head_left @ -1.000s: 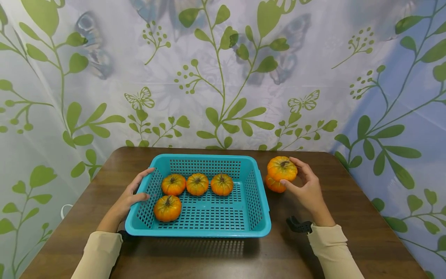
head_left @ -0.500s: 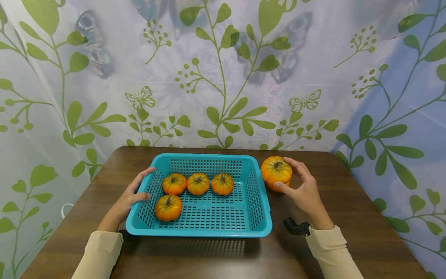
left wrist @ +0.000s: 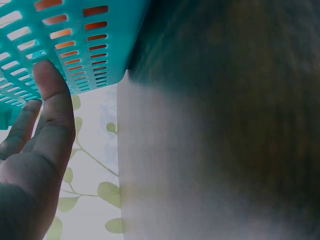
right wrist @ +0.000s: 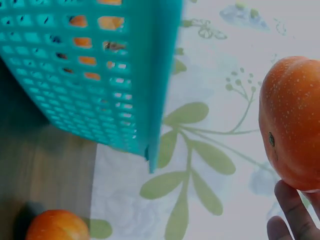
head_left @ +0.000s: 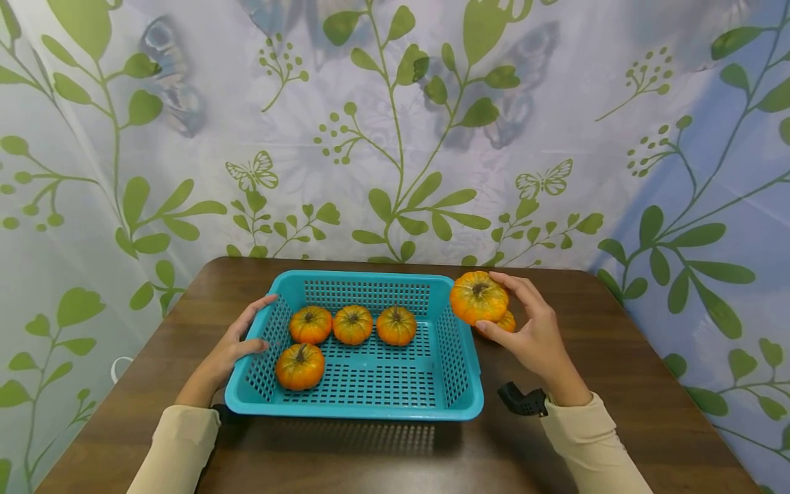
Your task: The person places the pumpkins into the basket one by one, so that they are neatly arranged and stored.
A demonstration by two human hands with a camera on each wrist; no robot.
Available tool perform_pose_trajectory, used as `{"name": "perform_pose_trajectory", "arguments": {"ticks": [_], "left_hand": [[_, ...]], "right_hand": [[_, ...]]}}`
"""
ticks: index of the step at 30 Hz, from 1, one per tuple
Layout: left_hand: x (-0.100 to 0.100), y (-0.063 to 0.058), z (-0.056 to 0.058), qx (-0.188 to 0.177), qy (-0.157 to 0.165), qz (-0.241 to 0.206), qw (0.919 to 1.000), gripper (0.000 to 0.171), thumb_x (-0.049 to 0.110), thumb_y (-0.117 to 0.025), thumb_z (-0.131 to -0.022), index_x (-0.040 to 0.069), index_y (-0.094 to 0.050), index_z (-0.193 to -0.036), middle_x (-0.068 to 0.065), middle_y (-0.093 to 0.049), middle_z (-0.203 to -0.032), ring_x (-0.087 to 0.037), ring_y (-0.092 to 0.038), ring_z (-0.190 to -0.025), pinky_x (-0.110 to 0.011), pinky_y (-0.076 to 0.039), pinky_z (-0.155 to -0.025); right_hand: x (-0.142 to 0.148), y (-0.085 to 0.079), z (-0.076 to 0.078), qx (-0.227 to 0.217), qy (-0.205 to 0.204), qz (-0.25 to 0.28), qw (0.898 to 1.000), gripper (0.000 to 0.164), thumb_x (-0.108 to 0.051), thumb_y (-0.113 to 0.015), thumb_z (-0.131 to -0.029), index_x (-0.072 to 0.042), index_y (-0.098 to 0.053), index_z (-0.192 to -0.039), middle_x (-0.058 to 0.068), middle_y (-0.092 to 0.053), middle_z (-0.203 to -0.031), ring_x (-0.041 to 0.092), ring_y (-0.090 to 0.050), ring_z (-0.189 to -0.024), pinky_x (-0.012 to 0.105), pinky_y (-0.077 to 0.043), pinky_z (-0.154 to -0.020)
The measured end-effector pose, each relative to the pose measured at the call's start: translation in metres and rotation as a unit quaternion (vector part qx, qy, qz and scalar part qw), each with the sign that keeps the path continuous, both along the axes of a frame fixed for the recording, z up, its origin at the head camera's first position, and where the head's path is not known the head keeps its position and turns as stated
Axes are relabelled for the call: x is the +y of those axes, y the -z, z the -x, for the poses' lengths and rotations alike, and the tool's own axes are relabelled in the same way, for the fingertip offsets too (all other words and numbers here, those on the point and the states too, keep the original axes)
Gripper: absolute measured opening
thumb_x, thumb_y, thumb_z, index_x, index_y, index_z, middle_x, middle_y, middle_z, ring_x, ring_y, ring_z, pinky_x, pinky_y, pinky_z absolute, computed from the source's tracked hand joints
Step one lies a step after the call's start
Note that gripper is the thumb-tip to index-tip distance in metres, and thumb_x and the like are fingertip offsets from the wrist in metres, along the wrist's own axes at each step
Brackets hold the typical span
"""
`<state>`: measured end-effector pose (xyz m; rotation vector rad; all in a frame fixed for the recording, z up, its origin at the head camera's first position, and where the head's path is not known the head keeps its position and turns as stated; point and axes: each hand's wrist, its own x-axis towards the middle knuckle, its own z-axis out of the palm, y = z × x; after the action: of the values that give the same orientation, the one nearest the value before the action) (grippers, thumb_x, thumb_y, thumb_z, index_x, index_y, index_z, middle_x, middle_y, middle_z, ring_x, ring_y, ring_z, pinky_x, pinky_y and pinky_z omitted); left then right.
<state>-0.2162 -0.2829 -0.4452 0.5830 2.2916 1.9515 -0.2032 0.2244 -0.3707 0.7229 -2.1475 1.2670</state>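
Observation:
My right hand (head_left: 535, 329) holds a small orange pumpkin (head_left: 478, 298) between thumb and fingers, raised at the right rim of the turquoise plastic basket (head_left: 364, 412). From below, the right wrist view shows this pumpkin's smooth underside (right wrist: 295, 120) with fingers (right wrist: 295, 212) beneath it. Another pumpkin (head_left: 506, 322) sits on the table behind the held one, partly hidden. My left hand (head_left: 231, 350) grips the basket's left side, its thumb and forefinger over the rim. In the left wrist view, fingers (left wrist: 55, 115) lie against the perforated outer wall. Several pumpkins (head_left: 300, 366) lie in the basket's left and middle.
A brown wooden table (head_left: 395, 460) carries the basket. Behind it hangs a cloth (head_left: 395, 137) printed with green leaves and butterflies. A black wrist mount (head_left: 523, 399) juts from the right sleeve. Bare basket floor (head_left: 389, 384) shows at the right.
My right hand has carried its pumpkin leftward from above the pumpkin on the table to the basket's right rim, uncovering part of that one. The left hand stays on the basket.

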Motion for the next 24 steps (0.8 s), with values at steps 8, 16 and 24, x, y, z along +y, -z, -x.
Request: {"name": "perform_pose_trajectory", "arguments": {"ticks": [8, 16, 24], "left_hand": [[0.000, 0.001, 0.000, 0.000, 0.003, -0.005, 1.0000, 0.078, 0.001, -0.054, -0.095, 0.027, -0.034, -0.166, -0.035, -0.017, -0.168, -0.061, -0.039, -0.134, -0.035, -0.059, -0.090], [0.000, 0.002, 0.000, 0.001, -0.001, -0.003, 1.0000, 0.079, 0.002, -0.054, -0.094, 0.026, -0.035, -0.166, -0.034, -0.015, -0.170, -0.062, -0.038, -0.136, -0.035, -0.058, -0.090], [0.001, 0.001, 0.000, -0.001, -0.006, -0.002, 1.0000, 0.079, 0.002, -0.055, -0.093, 0.025, -0.035, -0.166, -0.033, -0.016, -0.170, -0.061, -0.039, -0.137, -0.040, -0.057, -0.092]], "right_hand": [[-0.011, -0.018, 0.007, -0.002, -0.042, -0.039, 0.998, 0.077, 0.016, -0.087, -0.075, 0.001, -0.062, -0.146, 0.020, -0.063, -0.135, 0.007, -0.055, -0.118, 0.014, -0.044, -0.103], [-0.021, -0.027, 0.020, -0.002, -0.088, -0.085, 0.993, 0.077, 0.008, -0.090, -0.076, -0.001, -0.061, -0.147, 0.018, -0.064, -0.138, 0.014, -0.059, -0.117, 0.015, -0.049, -0.097], [-0.034, -0.029, 0.033, -0.026, -0.128, -0.119, 0.984, 0.073, -0.002, -0.092, -0.080, -0.001, -0.062, -0.146, 0.015, -0.067, -0.132, 0.019, -0.061, -0.109, 0.025, -0.052, -0.092]]}}
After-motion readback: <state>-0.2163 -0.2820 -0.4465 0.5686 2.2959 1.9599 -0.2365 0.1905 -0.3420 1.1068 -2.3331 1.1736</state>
